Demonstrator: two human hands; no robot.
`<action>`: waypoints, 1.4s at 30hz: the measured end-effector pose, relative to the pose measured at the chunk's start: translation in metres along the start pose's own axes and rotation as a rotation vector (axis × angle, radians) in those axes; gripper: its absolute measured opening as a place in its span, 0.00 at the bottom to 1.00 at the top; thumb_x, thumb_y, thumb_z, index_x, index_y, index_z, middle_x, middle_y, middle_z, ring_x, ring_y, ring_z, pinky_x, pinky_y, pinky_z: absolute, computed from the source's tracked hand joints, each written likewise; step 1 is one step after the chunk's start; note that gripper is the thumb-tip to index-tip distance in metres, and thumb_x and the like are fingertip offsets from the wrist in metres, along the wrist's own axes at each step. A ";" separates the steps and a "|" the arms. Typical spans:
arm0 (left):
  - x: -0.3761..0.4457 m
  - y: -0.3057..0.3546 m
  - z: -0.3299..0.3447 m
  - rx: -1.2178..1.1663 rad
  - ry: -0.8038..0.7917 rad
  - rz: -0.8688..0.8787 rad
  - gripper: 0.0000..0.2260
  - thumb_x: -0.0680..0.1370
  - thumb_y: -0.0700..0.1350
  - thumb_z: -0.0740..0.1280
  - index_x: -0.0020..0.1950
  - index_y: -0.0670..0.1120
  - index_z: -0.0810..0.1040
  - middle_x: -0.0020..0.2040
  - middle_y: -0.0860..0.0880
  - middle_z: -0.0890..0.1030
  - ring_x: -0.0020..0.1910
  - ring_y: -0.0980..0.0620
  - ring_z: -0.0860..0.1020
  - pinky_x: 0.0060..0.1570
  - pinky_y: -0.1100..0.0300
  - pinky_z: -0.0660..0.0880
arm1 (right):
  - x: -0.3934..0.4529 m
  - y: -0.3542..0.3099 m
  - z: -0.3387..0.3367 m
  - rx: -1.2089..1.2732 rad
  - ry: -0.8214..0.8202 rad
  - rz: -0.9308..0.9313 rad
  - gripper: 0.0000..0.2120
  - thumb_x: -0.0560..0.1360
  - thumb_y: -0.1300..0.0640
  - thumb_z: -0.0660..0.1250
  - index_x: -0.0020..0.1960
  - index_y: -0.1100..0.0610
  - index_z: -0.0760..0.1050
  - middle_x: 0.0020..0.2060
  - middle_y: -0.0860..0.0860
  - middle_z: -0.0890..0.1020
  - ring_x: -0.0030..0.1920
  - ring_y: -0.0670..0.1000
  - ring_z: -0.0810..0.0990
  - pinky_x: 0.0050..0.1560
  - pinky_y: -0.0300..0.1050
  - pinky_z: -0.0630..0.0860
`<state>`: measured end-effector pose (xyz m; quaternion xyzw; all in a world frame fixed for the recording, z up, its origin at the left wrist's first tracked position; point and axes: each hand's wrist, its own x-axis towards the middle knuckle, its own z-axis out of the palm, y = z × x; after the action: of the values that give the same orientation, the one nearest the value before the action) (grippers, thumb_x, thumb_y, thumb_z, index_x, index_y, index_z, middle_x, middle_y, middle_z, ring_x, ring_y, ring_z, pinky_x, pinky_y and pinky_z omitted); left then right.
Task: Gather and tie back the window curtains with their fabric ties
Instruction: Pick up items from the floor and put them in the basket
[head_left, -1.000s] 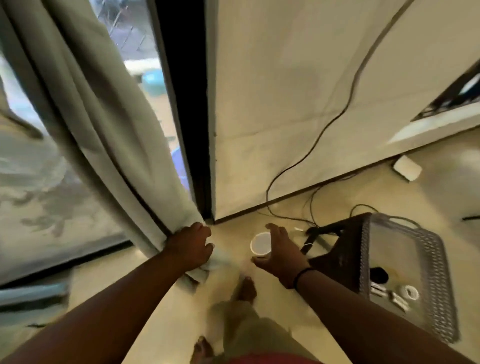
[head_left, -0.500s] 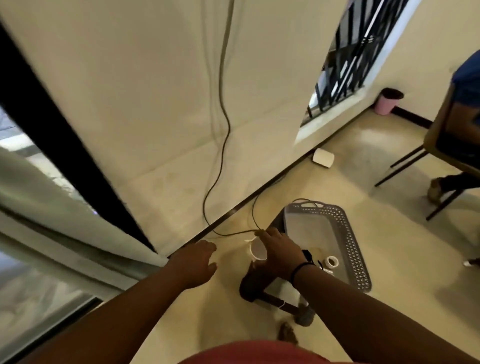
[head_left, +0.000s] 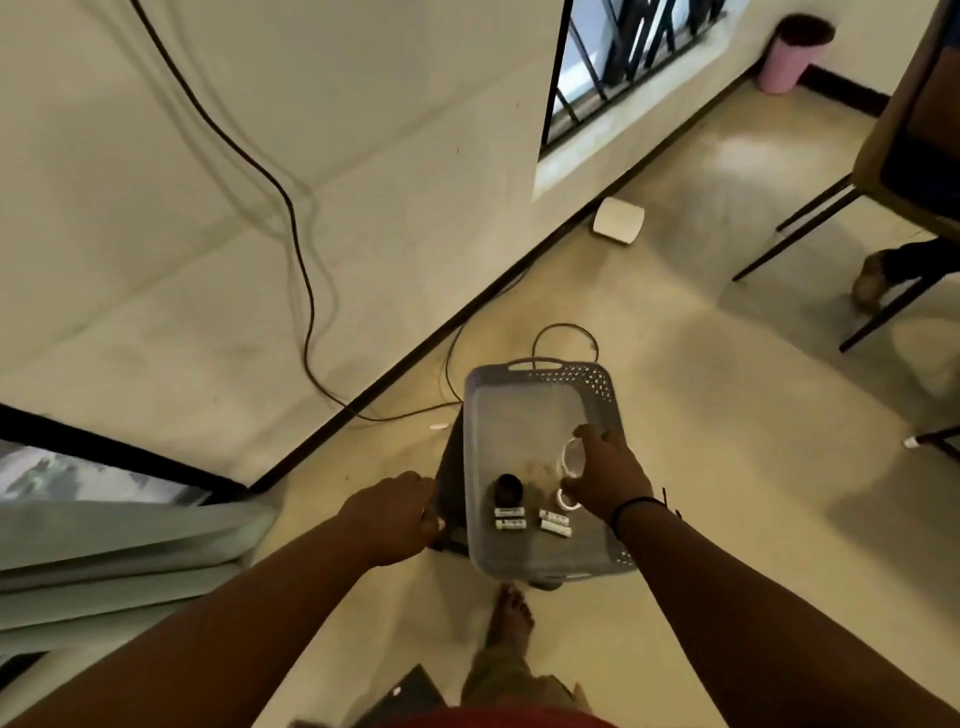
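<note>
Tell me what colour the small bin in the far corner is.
Pink, with a dark rim; the bin shows in the head view.

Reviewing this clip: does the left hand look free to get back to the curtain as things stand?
Probably yes. The left hand holds nothing visible and hangs beside the grey tray, with bare floor between it and the curtain at lower left. The right hand holds a white ring.
</note>
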<state>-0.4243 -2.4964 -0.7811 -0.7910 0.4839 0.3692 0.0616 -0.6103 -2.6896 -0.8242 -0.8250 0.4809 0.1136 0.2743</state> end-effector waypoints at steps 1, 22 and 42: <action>0.003 0.004 0.002 -0.001 -0.019 0.003 0.19 0.79 0.56 0.60 0.67 0.50 0.68 0.66 0.48 0.71 0.61 0.50 0.73 0.60 0.54 0.72 | 0.006 0.004 0.001 0.004 -0.001 0.004 0.32 0.67 0.53 0.74 0.67 0.50 0.64 0.64 0.57 0.69 0.59 0.61 0.76 0.58 0.50 0.76; 0.024 0.003 0.056 -0.038 -0.232 -0.138 0.25 0.80 0.59 0.58 0.74 0.50 0.61 0.72 0.49 0.66 0.67 0.48 0.70 0.66 0.53 0.69 | 0.082 0.022 0.043 -0.141 -0.135 -0.156 0.30 0.68 0.53 0.73 0.65 0.53 0.63 0.59 0.58 0.69 0.52 0.63 0.77 0.51 0.54 0.77; 0.037 -0.011 0.071 -0.018 -0.259 -0.175 0.24 0.80 0.58 0.58 0.73 0.50 0.62 0.71 0.48 0.68 0.67 0.48 0.70 0.65 0.52 0.69 | 0.087 0.035 0.060 -0.113 -0.185 -0.146 0.31 0.71 0.55 0.70 0.70 0.52 0.61 0.63 0.58 0.69 0.57 0.63 0.76 0.55 0.56 0.76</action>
<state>-0.4433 -2.4854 -0.8587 -0.7763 0.3979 0.4658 0.1485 -0.5911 -2.7329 -0.9251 -0.8579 0.3851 0.1960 0.2781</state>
